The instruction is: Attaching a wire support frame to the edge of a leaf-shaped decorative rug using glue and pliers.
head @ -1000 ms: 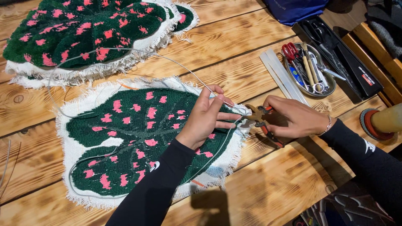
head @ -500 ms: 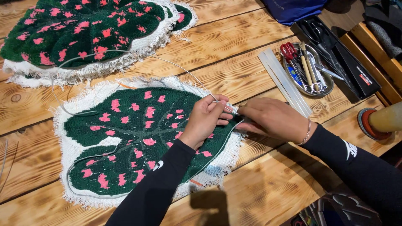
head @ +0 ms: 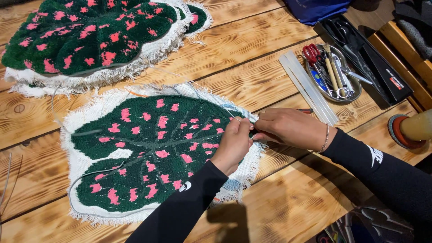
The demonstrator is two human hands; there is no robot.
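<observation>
Where the hands meet: both hands sit at the right edge of the tufted leaf rug, which lies flat on the wooden bench.
Left hand: the left hand rests on the rug's green pile, its fingertips pinched shut on the fringed white backing cloth at the rim.
Right hand: the right hand lies just beside it, fingers curled closed over something at the same rim; a reddish tool tip shows behind the knuckles, but what the hand grips cannot be told.
Rug: dark green, leaf-shaped, with pink blotches; a grey wire curves along its lower left part.
Stack: more rugs of the same pattern are piled at the upper left of the bench.
Glue sticks: pale translucent rods lie side by side, right of the rug.
Tray: an oval metal tray holds red-handled scissors and other small tools.
Box: a long black box lies beyond the tray, with a small red and white label near its lower end.
Bracelet: a thin chain circles the right wrist.
Sleeves: both are black, each with a small white mark.
</observation>
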